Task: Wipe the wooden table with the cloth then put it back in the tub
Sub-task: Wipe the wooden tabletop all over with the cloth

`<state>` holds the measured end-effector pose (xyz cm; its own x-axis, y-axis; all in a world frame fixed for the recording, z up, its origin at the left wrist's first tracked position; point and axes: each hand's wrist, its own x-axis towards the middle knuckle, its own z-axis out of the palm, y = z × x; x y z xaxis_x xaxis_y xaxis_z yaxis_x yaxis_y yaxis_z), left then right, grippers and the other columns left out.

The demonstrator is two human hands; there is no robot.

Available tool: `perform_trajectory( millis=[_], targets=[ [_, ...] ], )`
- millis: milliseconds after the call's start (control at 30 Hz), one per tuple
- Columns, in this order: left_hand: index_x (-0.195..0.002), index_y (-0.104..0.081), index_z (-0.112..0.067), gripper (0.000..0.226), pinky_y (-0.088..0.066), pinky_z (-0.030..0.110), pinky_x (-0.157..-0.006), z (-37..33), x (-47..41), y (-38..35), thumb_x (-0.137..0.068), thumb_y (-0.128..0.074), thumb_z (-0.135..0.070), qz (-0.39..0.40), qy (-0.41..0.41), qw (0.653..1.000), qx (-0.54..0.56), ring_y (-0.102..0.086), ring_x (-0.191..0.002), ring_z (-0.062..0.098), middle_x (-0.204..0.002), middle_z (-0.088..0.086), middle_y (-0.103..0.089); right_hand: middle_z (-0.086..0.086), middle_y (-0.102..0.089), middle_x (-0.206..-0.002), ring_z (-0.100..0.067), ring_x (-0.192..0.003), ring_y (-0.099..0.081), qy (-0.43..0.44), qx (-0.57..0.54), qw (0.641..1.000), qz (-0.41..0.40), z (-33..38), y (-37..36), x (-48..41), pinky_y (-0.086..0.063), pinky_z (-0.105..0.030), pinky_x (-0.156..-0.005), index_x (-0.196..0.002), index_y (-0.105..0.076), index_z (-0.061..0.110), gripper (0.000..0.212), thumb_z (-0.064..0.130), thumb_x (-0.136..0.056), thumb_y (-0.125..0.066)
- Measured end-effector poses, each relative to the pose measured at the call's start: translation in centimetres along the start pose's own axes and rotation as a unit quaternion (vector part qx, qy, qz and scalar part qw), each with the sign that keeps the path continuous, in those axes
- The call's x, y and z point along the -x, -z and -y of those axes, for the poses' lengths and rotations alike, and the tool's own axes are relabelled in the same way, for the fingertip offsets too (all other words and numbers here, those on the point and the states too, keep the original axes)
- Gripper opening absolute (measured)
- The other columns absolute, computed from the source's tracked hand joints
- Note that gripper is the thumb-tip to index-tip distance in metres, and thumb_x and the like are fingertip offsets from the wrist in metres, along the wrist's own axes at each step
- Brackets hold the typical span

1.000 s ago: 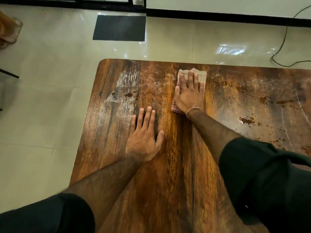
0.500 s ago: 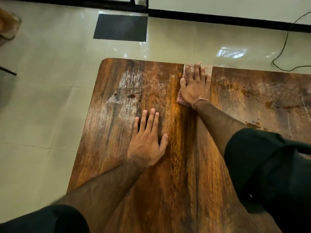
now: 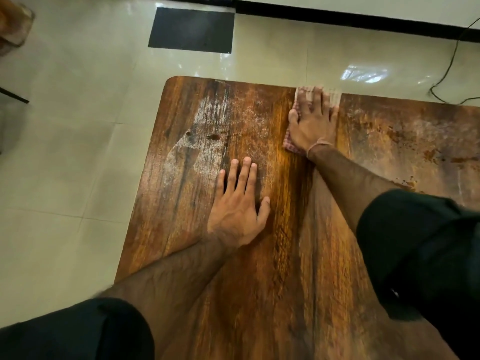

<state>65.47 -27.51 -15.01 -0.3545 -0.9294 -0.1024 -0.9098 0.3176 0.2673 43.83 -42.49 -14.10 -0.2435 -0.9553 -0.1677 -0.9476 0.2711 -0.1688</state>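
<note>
Over the last second the right hand (image 3: 313,126) has pushed the cloth (image 3: 291,146) away from the person, from a little short of the table's far edge right up to it. The cloth's front hem now sits at that edge, perhaps slightly over it, and is blurred by motion. The left hand (image 3: 237,211) has stayed where it was.

Head view, the only 1: the right hand lies flat on the cloth, fingers straight and slightly spread, pressing it down rather than clutching it. The left hand is flat and relaxed too, palm down on the bare table (image 3: 285,294) and holding nothing, which looks like bracing. The cloth lies between the right palm and the wood, at the far edge.

As a judgement, the wiping is under way but not finished. The strip running from the person up to the cloth looks darker and glossier, so it is likely already wiped. A whitish patch (image 3: 207,126) with 2 dark spots (image 3: 213,136) remains to the left of the cloth. Brown stains (image 3: 405,141) and a pale haze remain to its right. The tub is not in view, so putting the cloth back is still entirely to do.
</note>
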Motion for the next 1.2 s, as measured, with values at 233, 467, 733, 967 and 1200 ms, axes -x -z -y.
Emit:
perform_trajectory(
  millis=[233, 467, 733, 967, 1200],
  targets=[
    [-0.165, -0.012, -0.012, 0.079, -0.001, 0.049, -0.128, -0.2, 0.2, -0.1, -0.101, -0.023, -0.057, -0.007, 0.001, 1.000, 0.001, 0.006, -0.159, 0.023, -0.173, 0.004, -0.003, -0.004, 0.004, -0.172, -0.023, -0.158, 0.005, 0.124, 0.005, 0.992, 0.009, 0.5, -0.5, 3.5, 0.006, -0.046, -0.127, -0.163, -0.009, 0.032, 0.061, 0.050, -0.106, -0.023],
    [-0.164, -0.012, -0.011, 0.078, -0.001, 0.050, -0.128, -0.1, 0.1, -0.2, -0.102, -0.025, -0.057, -0.010, -0.004, 1.000, -0.001, 0.006, -0.159, 0.024, -0.173, 0.005, -0.003, -0.009, 0.011, -0.171, -0.028, -0.157, 0.009, -0.004, 0.013, 1.000, -0.003, -0.6, -0.1, 0.3, 0.006, -0.049, -0.127, -0.163, 0.002, 0.028, 0.067, 0.054, -0.105, -0.017],
    [-0.165, -0.008, -0.013, 0.078, 0.001, 0.048, -0.128, -0.1, 0.1, -0.3, -0.103, -0.022, -0.057, -0.009, -0.002, 1.000, -0.007, 0.010, -0.159, 0.022, -0.173, 0.004, 0.001, -0.006, 0.005, -0.171, -0.024, -0.158, 0.002, 0.095, -0.008, 0.995, -0.004, 1.6, -0.9, 3.3, 0.004, -0.044, -0.128, -0.164, 0.002, 0.021, 0.067, 0.047, -0.108, -0.024],
    [-0.165, -0.002, -0.014, 0.079, 0.006, 0.048, -0.128, 0.0, 0.0, -0.1, -0.102, -0.018, -0.059, 0.012, -0.004, 1.000, -0.012, 0.017, -0.158, 0.022, -0.173, 0.002, 0.008, -0.009, 0.012, -0.171, -0.028, -0.157, 0.010, 0.015, 0.007, 1.000, -0.007, 2.8, -0.9, -0.1, 0.004, -0.050, -0.127, -0.163, 0.003, 0.017, 0.073, 0.052, -0.104, -0.023],
    [-0.165, -0.005, -0.014, 0.078, 0.004, 0.048, -0.128, -0.1, 0.0, 0.0, -0.102, -0.018, -0.058, 0.008, -0.002, 1.000, -0.010, 0.015, -0.158, 0.021, -0.173, 0.002, 0.005, -0.004, 0.007, -0.171, -0.021, -0.157, 0.008, 0.123, 0.008, 0.992, 0.002, 1.6, -1.2, 3.4, 0.007, -0.044, -0.127, -0.163, -0.002, 0.024, 0.067, 0.049, -0.106, -0.027]
  ],
)
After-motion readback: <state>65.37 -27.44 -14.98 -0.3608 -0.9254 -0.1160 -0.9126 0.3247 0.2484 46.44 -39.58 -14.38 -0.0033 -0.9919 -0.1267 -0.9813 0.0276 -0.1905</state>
